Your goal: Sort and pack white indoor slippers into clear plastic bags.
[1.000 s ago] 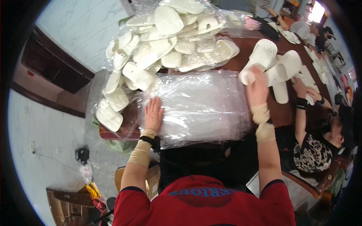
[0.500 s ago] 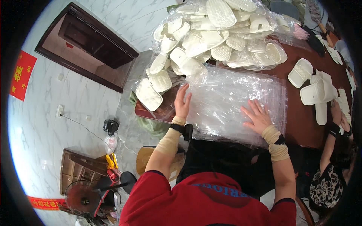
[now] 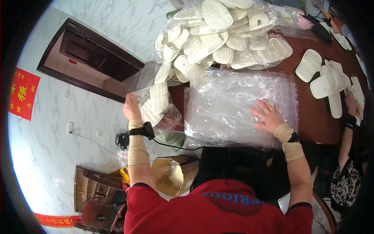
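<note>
Two hands are being shown in the head view: the left hand (image 3: pixel 131 106) is being closed, fingers curled, around the edge of a bagged slipper pair (image 3: pixel 156 104) held off the left end of the table (image 3: pixel 311 121), just beside the stack of clear bags (image 3: pixel 233 105). The right hand (image 3: pixel 269 116) is being pressed flat, fingers spread wide and gripping nothing, on the right part of that stack, which is lying on the table's near edge. Behind the stack, a heap of bagged white slippers (image 3: pixel 222 35) is being kept, and loose slippers (image 3: pixel 327 84) are lying to the right, near another person's hand (image 3: pixel 351 104).
</note>
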`<act>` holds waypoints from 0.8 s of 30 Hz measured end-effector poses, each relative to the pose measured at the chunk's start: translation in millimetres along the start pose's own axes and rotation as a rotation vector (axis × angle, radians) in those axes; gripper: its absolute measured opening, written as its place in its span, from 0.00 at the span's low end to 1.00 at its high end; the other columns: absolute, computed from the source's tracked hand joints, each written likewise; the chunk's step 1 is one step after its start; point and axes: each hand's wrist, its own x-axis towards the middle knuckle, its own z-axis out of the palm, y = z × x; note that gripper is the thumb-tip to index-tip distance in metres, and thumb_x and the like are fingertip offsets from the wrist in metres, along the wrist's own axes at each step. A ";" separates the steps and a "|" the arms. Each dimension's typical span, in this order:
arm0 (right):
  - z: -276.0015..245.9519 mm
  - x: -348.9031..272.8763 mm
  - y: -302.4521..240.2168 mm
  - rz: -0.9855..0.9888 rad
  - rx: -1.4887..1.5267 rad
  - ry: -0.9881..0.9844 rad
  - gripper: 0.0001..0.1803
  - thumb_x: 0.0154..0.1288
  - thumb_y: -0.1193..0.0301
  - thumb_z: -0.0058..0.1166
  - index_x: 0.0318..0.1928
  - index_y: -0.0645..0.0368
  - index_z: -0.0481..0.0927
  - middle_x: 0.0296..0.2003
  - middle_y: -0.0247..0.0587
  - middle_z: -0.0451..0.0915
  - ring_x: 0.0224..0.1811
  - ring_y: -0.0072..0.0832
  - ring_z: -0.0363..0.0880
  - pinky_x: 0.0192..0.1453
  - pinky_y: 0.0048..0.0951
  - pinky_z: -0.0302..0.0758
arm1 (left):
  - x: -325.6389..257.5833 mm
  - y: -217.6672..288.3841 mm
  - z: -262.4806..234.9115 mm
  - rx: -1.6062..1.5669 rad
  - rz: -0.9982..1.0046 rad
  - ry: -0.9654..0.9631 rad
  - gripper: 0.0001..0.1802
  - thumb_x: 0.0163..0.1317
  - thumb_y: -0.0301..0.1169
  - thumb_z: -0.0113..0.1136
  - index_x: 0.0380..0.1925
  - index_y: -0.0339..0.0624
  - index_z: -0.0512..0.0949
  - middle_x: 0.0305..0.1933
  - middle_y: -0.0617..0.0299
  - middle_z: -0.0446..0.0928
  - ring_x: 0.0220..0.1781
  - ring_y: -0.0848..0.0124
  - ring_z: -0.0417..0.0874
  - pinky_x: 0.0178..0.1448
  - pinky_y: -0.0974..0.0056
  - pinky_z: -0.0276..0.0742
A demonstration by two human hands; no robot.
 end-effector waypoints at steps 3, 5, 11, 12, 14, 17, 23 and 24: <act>2.3 -1.5 1.1 -0.008 0.020 0.034 0.36 0.61 0.51 0.55 0.70 0.32 0.59 0.74 0.38 0.46 0.76 0.43 0.39 0.74 0.63 0.38 | 30.5 30.8 -60.4 -0.457 -0.237 -0.112 0.15 0.70 0.37 0.44 0.38 0.38 0.77 0.34 0.55 0.84 0.25 0.66 0.84 0.27 0.62 0.74; 1.3 -1.9 1.7 -0.016 0.040 0.045 0.36 0.62 0.51 0.54 0.69 0.32 0.59 0.74 0.39 0.46 0.76 0.44 0.39 0.74 0.63 0.38 | 38.1 46.1 -97.5 -0.796 -0.318 -0.270 0.18 0.72 0.39 0.42 0.39 0.37 0.77 0.36 0.55 0.84 0.24 0.73 0.82 0.22 0.72 0.68; -0.1 -2.7 3.9 -0.037 0.058 0.075 0.35 0.62 0.51 0.54 0.69 0.34 0.59 0.73 0.40 0.47 0.76 0.45 0.39 0.73 0.63 0.38 | 34.7 116.2 -144.1 -1.024 -0.192 -0.197 0.17 0.73 0.38 0.42 0.42 0.36 0.76 0.38 0.53 0.84 0.22 0.81 0.76 0.21 0.77 0.63; 1.1 -3.6 5.5 -0.046 0.057 0.082 0.35 0.62 0.50 0.53 0.69 0.34 0.60 0.73 0.40 0.47 0.76 0.45 0.39 0.73 0.63 0.38 | 36.4 121.9 -139.0 -1.083 -0.198 -0.138 0.17 0.72 0.38 0.44 0.43 0.36 0.78 0.36 0.56 0.83 0.24 0.83 0.73 0.22 0.78 0.61; 8.0 -6.3 10.4 -0.037 0.032 0.102 0.35 0.62 0.49 0.53 0.69 0.34 0.60 0.73 0.41 0.48 0.76 0.46 0.40 0.73 0.65 0.38 | 33.9 136.6 -137.5 -1.010 -0.154 -0.129 0.17 0.72 0.37 0.45 0.43 0.37 0.78 0.34 0.59 0.83 0.24 0.83 0.73 0.22 0.78 0.61; 32.3 -4.1 21.2 -0.092 0.010 0.204 0.35 0.62 0.47 0.52 0.69 0.35 0.61 0.73 0.43 0.50 0.76 0.47 0.41 0.71 0.68 0.38 | 40.8 156.0 -144.0 -0.896 -0.142 -0.267 0.16 0.71 0.37 0.47 0.43 0.38 0.80 0.23 0.71 0.74 0.20 0.86 0.65 0.20 0.77 0.55; 27.2 2.6 5.4 -0.071 0.002 0.182 0.35 0.62 0.47 0.51 0.68 0.34 0.61 0.72 0.42 0.50 0.76 0.46 0.41 0.71 0.69 0.40 | 88.8 193.7 -152.7 -0.581 0.167 -0.924 0.14 0.70 0.32 0.47 0.43 0.35 0.80 0.14 0.71 0.67 0.13 0.85 0.64 0.15 0.77 0.54; 23.1 2.1 2.7 -0.063 -0.003 0.144 0.35 0.62 0.47 0.51 0.69 0.34 0.61 0.73 0.42 0.50 0.76 0.45 0.40 0.70 0.69 0.40 | 98.6 211.9 -147.7 -0.537 0.207 -1.005 0.14 0.68 0.31 0.48 0.43 0.35 0.79 0.14 0.70 0.68 0.13 0.83 0.66 0.16 0.76 0.57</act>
